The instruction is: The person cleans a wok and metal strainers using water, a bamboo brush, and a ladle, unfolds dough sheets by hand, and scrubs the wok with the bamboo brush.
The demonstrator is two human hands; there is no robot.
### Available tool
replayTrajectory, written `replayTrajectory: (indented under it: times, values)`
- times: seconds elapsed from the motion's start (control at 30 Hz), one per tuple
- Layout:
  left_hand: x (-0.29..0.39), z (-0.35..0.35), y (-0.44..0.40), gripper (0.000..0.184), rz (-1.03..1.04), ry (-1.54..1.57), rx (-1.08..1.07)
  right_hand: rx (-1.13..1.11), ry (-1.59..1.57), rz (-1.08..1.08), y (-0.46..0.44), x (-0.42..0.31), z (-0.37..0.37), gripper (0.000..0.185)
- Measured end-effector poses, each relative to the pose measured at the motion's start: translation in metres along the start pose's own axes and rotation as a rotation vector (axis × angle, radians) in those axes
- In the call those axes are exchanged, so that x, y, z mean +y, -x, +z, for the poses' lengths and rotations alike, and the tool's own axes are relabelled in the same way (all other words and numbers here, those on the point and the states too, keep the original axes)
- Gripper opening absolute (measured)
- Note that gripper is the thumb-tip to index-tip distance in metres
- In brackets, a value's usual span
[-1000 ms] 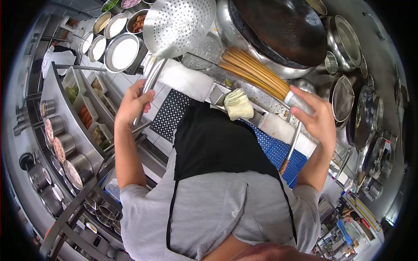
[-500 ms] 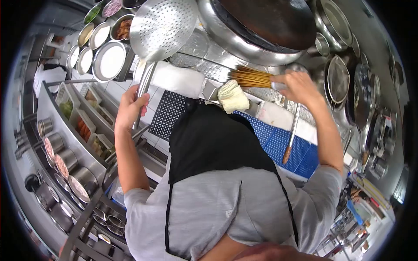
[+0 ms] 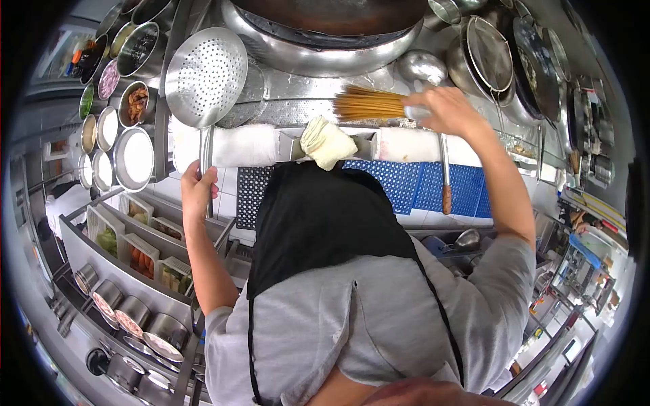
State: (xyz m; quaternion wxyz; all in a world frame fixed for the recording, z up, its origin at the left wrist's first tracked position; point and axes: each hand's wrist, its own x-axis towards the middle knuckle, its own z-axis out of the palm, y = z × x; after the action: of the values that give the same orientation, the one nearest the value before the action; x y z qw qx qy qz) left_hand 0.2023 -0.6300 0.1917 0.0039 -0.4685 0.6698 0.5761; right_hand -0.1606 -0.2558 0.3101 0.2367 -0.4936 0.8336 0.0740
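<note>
My left hand [image 3: 198, 191] is closed around the handle of a large perforated skimmer [image 3: 207, 76], whose round bowl lies over the left part of the steel stovetop. In my right hand [image 3: 447, 109] is the grip end of a bamboo wok brush [image 3: 369, 103]. Its slightly blurred bristles point left, over the stovetop in front of a big wok [image 3: 332, 20]. A folded pale cloth [image 3: 328, 142] rests at the front edge, between the two hands. Just behind the right hand sits a steel ladle [image 3: 421, 66], its wooden-tipped handle [image 3: 446, 196] reaching over the front edge.
Steel containers of ingredients [image 3: 134, 159] stand at the left. Strainers and bowls [image 3: 490, 54] crowd the right side. White towels [image 3: 244, 145] line the front edge, with blue mats [image 3: 386, 179] below. Refrigerated trays [image 3: 142, 256] lie left of my body.
The skimmer and left hand have shifted left, away from the wok. My right hand still grips the brush, in front of the wok. The whole view has turned slightly.
</note>
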Motion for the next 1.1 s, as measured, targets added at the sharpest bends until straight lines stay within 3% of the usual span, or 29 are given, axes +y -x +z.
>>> replayTrajectory:
  times: [0.2, 0.33, 0.43, 0.57, 0.67, 0.7, 0.73, 0.83, 0.9, 0.93, 1.0, 1.1]
  values:
    - [-0.008, -0.003, -0.017, 0.030, 0.035, -0.101, 0.040, -0.016, 0.219, 0.208, 0.065, 0.037, -0.018, 0.045]
    - [-0.006, -0.009, -0.022, 0.036, 0.075, -0.204, -0.001, 0.224, 0.013, 0.271, 0.052, 0.007, -0.025, 0.040]
    - [-0.011, -0.016, -0.030, 0.036, 0.092, -0.203, -0.034, 0.204, -0.140, 0.177, 0.021, 0.006, 0.008, 0.045]
    - [-0.027, -0.042, -0.046, 0.046, 0.293, -0.580, -0.018, 0.090, -0.107, 0.355, 0.045, 0.021, 0.014, 0.043]
    - [0.016, -0.038, -0.023, 0.050, 0.170, -0.566, -0.010, 0.052, -0.033, 0.453, 0.078, 0.022, -0.003, 0.042]
    - [0.022, -0.038, -0.021, 0.049, 0.134, -0.541, 0.005, 0.108, -0.130, 0.484, 0.089, 0.019, -0.004, 0.042]
    - [0.019, -0.040, -0.028, 0.052, 0.284, -0.763, 0.133, 0.163, -0.226, 0.517, 0.102, 0.013, -0.005, 0.043]
    - [0.043, -0.033, -0.029, 0.049, 0.423, -0.526, 0.055, 0.318, -0.715, 0.563, 0.138, 0.015, 0.019, 0.047]
    - [0.074, -0.009, -0.017, 0.036, 0.361, -0.155, -0.334, 0.422, -1.164, 0.616, 0.162, 0.003, 0.039, 0.049]
    - [0.090, 0.008, -0.010, 0.036, 0.311, -0.028, -0.521, 0.558, -1.256, 0.496, 0.172, 0.002, 0.057, 0.052]
    - [0.109, 0.060, 0.005, 0.036, 0.378, 0.047, -0.822, 0.686, -1.330, 0.530, 0.191, -0.001, 0.080, 0.052]
    - [0.126, 0.173, 0.045, 0.038, 0.243, 0.124, -1.159, 0.876, -1.475, 0.544, 0.211, 0.002, 0.108, 0.058]
